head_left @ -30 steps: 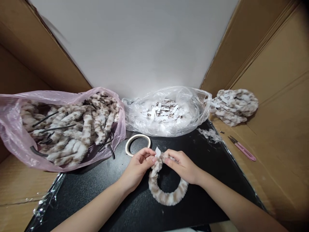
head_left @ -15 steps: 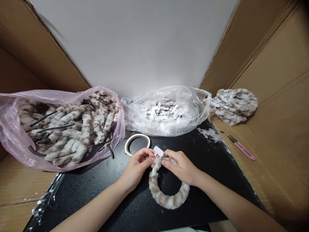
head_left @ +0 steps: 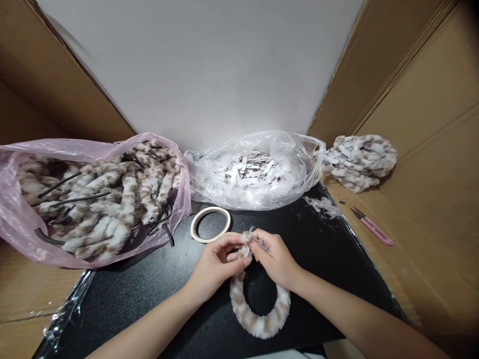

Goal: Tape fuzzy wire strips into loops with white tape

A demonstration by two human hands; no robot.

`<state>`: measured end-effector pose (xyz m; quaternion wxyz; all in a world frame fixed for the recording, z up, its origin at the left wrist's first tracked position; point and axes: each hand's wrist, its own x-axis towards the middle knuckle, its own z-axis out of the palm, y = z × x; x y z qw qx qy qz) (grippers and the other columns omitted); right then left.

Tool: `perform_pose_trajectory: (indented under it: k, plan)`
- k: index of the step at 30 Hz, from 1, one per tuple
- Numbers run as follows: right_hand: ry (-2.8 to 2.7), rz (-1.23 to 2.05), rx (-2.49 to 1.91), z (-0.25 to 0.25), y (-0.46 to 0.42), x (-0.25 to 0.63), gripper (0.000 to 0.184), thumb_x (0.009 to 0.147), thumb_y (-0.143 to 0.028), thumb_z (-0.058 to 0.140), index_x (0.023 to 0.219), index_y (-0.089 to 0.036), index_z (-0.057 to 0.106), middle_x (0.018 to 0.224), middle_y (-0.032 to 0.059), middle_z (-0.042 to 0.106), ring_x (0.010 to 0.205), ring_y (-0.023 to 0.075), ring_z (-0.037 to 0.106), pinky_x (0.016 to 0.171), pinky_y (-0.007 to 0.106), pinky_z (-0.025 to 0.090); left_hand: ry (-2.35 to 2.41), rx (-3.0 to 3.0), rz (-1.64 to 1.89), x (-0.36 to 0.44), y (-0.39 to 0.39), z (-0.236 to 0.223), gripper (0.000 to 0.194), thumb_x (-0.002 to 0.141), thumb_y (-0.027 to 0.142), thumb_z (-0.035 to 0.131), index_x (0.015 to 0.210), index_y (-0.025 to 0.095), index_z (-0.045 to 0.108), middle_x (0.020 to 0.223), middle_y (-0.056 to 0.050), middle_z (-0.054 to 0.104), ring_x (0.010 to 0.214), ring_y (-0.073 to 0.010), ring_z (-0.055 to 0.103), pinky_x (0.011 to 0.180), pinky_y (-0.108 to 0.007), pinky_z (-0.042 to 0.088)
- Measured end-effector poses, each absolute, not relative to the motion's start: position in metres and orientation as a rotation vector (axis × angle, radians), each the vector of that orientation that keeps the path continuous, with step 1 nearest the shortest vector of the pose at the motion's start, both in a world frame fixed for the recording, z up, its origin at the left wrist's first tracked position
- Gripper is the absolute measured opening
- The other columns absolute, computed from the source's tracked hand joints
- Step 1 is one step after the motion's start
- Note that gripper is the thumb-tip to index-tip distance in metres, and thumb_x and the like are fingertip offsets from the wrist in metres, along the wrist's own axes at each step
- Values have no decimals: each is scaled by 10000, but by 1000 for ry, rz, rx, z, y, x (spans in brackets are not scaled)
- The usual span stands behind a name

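Both hands pinch the top of a fluffy beige-and-white fur ring, whose lower loop hangs over the black tabletop. My left hand grips its upper left part between thumb and fingers. Close beside it, my right hand holds the upper right part, with a tuft of fur showing between the two hands. The white label seen earlier at the top is out of sight, perhaps behind the fingers. Just beyond my left hand lies a roll of cream tape.
A pink plastic bag of furry strips with dark cords sits left. Behind the hands is a clear bag with white tags. Pink-handled snips and a pile of furry rings lie right. Cardboard walls flank the table.
The white label between the hands has gone from view. My hands have turned the top of the fur ring, and its loop hangs slightly lower. The camera view has shifted a little.
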<state>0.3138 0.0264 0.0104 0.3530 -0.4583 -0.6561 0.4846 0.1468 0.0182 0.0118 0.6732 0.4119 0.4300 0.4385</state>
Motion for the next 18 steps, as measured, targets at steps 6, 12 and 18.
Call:
perform_pose_trajectory:
  k: [6, 12, 18]
  plan:
    - [-1613, 1387, -1194, 6, 28, 314, 228, 909, -313, 507, 774, -153, 599, 582, -32, 518, 528, 88, 447, 523, 216, 335, 972, 870, 958, 146, 19, 8, 243, 653, 186, 814, 855, 145, 684, 841, -33, 698, 768, -138, 656, 687, -207, 516]
    - [-1377, 1654, -1098, 1, 30, 313, 314, 872, -430, 542, 764, -140, 596, 594, -12, 569, 449, 67, 408, 458, 211, 327, 1007, 888, 963, 144, 18, 8, 268, 665, 210, 810, 876, 144, 659, 805, -31, 723, 756, -141, 672, 689, -210, 515]
    - [-1287, 1763, -1028, 1, 31, 314, 383, 823, -512, 582, 745, -138, 604, 575, -12, 574, 440, 66, 411, 442, 211, 319, 1059, 910, 1005, 144, 18, 10, 250, 669, 232, 812, 858, 154, 668, 806, -12, 728, 743, -126, 674, 726, -215, 528]
